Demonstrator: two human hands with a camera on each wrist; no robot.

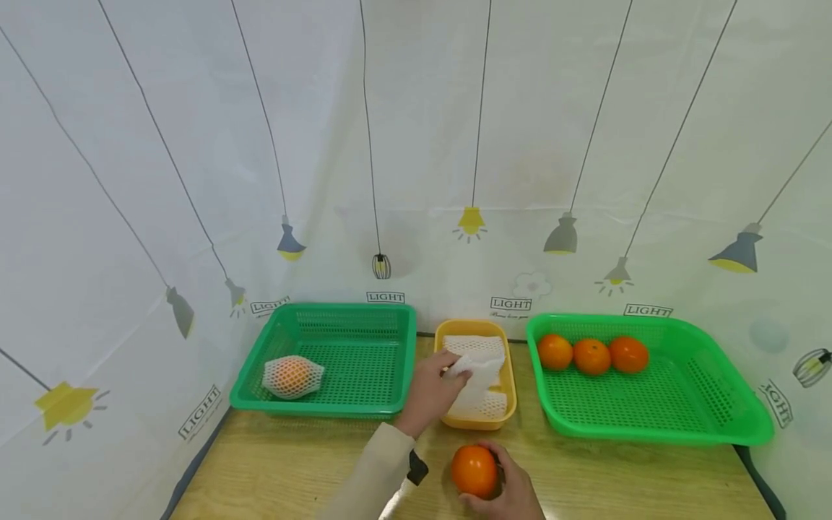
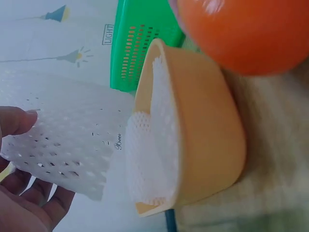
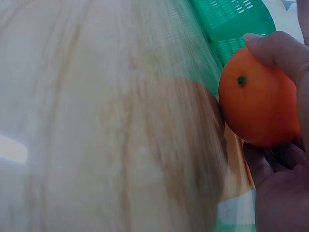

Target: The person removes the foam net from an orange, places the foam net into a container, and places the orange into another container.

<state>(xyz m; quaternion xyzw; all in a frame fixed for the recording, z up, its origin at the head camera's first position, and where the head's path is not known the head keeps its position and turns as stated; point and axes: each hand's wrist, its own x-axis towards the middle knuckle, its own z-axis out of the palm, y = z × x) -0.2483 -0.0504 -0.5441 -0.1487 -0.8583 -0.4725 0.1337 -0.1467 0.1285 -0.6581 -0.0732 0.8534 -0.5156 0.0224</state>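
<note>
Head view: A person's left hand [image 1: 429, 393] pinched a white foam net sleeve [image 1: 477, 383] over the yellow basket [image 1: 512, 386] midway along the tabletop's [image 1: 604, 477] far edge, while the right hand [image 1: 516, 495] grasped an orange [image 1: 474, 471] nearer the front. A dark green basket [image 1: 406, 354] holding one netted fruit [image 1: 292, 377] occupied the far-left corner; a bright green basket [image 1: 676, 401] with three more oranges [image 1: 592, 357] filled the far-right, before a lamp-print backdrop [image 1: 422, 144].

Left wrist view: Taking out a sleeve appeared to be the step in hand; the next move seemed to call for opening its mouth toward the orange.

Right wrist view: The grip held the orange by pale wood grain, though contact with the tabletop was hard to judge.
</note>
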